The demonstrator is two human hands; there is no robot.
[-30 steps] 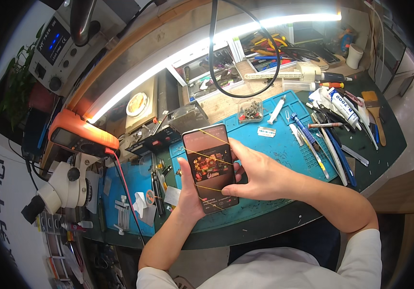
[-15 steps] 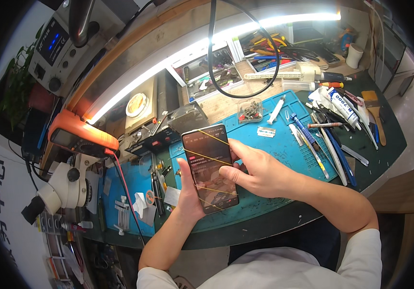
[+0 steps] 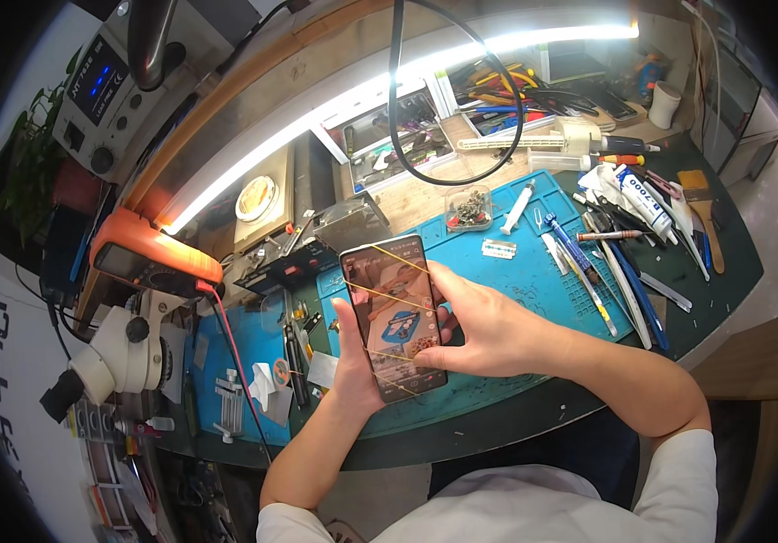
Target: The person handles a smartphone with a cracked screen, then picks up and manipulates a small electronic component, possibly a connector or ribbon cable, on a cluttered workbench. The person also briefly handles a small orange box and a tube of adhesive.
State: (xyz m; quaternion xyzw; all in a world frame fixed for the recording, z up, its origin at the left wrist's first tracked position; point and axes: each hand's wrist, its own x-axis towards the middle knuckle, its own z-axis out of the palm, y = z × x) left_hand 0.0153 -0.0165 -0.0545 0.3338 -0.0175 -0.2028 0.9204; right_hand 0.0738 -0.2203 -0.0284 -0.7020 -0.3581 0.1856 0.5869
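A slim, black-edged smartphone with a glossy glass screen tilts slightly between your two hands above a textured blue work mat on a dark green bench top, thin yellow elastic bands strung slantwise across its glass. Your left hand holds the left edge and lower corner, thumb extended upward, the other fingers hidden beneath; your right hand grips the right edge with bent fingers, its thumb over the lower screen, though whether it presses the glass you cannot tell from here. Beyond lie a flat silver razor blade, a white plastic syringe and a clear box of metal bits. To your left stand an orange-cased multimeter and a white microscope with black fittings; to your right rests a wooden-handled flat brush. A looped black cable hangs in front of the tool trays, partly blocking them. Blue printing marks a white squeeze tube, blue digits glow on a pale control unit, large dark characters line the white wall, and the screen's small text is too fine to read.
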